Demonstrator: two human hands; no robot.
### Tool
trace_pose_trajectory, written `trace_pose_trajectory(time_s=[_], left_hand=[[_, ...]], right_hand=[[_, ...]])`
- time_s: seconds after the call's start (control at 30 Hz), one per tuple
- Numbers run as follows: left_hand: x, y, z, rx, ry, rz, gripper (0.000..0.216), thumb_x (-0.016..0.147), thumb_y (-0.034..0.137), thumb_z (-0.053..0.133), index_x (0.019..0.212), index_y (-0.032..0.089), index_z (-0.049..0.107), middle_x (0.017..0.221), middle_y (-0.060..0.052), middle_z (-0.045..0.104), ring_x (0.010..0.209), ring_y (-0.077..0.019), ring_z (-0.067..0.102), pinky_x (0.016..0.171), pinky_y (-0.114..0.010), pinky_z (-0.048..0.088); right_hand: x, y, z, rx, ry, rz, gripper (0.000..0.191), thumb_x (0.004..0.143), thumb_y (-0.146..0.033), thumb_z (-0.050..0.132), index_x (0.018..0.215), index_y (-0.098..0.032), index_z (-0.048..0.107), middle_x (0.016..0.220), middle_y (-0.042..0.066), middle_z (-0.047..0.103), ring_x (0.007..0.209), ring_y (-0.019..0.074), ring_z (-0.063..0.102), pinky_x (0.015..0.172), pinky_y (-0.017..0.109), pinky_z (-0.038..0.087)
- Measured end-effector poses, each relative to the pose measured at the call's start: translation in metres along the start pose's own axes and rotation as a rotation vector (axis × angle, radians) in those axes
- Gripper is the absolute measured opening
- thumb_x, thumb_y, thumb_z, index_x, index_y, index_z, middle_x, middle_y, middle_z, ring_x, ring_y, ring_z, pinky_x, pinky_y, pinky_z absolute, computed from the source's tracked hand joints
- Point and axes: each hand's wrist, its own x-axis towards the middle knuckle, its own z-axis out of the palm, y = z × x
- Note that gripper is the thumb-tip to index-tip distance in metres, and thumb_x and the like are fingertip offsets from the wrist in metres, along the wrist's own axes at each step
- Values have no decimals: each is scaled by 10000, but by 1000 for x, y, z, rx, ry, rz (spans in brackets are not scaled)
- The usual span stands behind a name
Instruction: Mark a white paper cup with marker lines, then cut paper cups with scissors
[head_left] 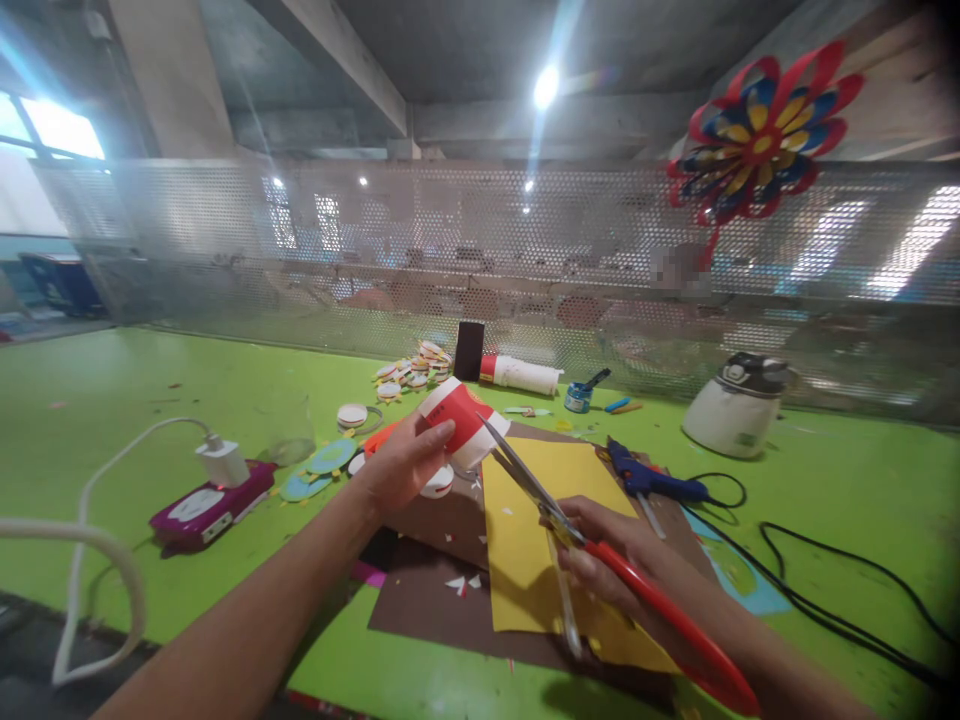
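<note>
My left hand (411, 458) is closed round a red and white paper cup (469, 418), tilted on its side with the open end to the right. My right hand (600, 545) grips red-handled scissors (551, 515), whose blades are parted. The blade tips point up and left, right at the cup's rim; whether they touch it I cannot tell. Under both hands lie a yellow sheet of paper (529, 560) and brown sheets (427, 600) with small white and red scraps (463, 583). A thin clear stick (568, 600) lies below the scissors.
A blue glue gun (652, 478) with a black cord lies at right, near a white kettle (739, 405). Stacked cups (525, 375), a phone (469, 350) and several cut cup pieces (412, 372) stand behind. At left are a purple power strip (214, 508) and a clear glass (291, 430).
</note>
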Motion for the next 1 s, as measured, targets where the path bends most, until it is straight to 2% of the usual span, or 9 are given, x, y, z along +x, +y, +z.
trace_pose_trajectory(time_s=[0.13, 0.3, 0.4, 0.53, 0.67, 0.77, 0.87, 1.0], left_hand=[[-1, -1, 0, 18, 0, -40, 457, 724, 323, 838, 1113, 136, 690, 1092, -135, 744, 1012, -262, 693, 951, -364, 511], [-2, -1, 2, 2, 0, -66, 447, 724, 318, 839, 1105, 137, 691, 1129, -149, 728, 1056, -286, 680, 982, -389, 493], [-3, -2, 3, -14, -11, -74, 454, 722, 320, 842, 1111, 143, 686, 1144, -150, 723, 1070, -289, 676, 990, -390, 488], [-3, -3, 2, -27, -15, -74, 459, 733, 301, 834, 1134, 143, 678, 1155, -143, 722, 1056, -266, 680, 994, -370, 487], [-3, -4, 1, -28, -17, -74, 477, 727, 297, 838, 1149, 146, 673, 1163, -145, 724, 1057, -263, 679, 982, -357, 488], [-3, -5, 3, -29, -33, -73, 440, 747, 294, 824, 1135, 137, 687, 1149, -141, 730, 1039, -242, 683, 969, -331, 494], [-3, -5, 4, -22, -38, -77, 422, 753, 303, 823, 1122, 140, 697, 1108, -120, 742, 999, -219, 691, 947, -312, 509], [-3, -6, 3, -12, -32, -94, 429, 740, 317, 835, 1104, 134, 701, 1068, -116, 752, 964, -222, 701, 928, -317, 517]], right_hand=[[1, 0, 1, 9, 18, -13, 369, 925, -526, 508, 1088, -216, 623, 1047, 85, 694, 927, 226, 631, 623, 255, 485], [0, 3, 2, 14, 22, -32, 424, 918, -536, 507, 1150, -202, 625, 1096, 101, 702, 1000, 253, 637, 651, 268, 504], [1, 4, 2, -34, 52, -29, 459, 915, -566, 503, 1149, -199, 648, 1045, 99, 704, 946, 252, 642, 641, 272, 496], [2, 4, 3, -55, 38, -32, 427, 929, -576, 470, 997, -206, 673, 953, 79, 695, 849, 229, 638, 641, 272, 488], [3, 4, 3, -85, 42, -43, 417, 949, -556, 442, 1007, -207, 662, 826, 44, 656, 699, 182, 591, 600, 254, 480], [2, 6, 2, -103, 69, -61, 414, 943, -557, 453, 1009, -213, 674, 817, 38, 663, 665, 171, 577, 574, 245, 472], [3, 7, 2, -103, 93, -73, 420, 928, -562, 474, 1009, -208, 684, 885, 58, 699, 740, 196, 621, 595, 250, 481], [5, 7, 2, -94, 61, -70, 476, 910, -584, 453, 996, -176, 684, 1000, 115, 716, 877, 255, 650, 597, 267, 479]])
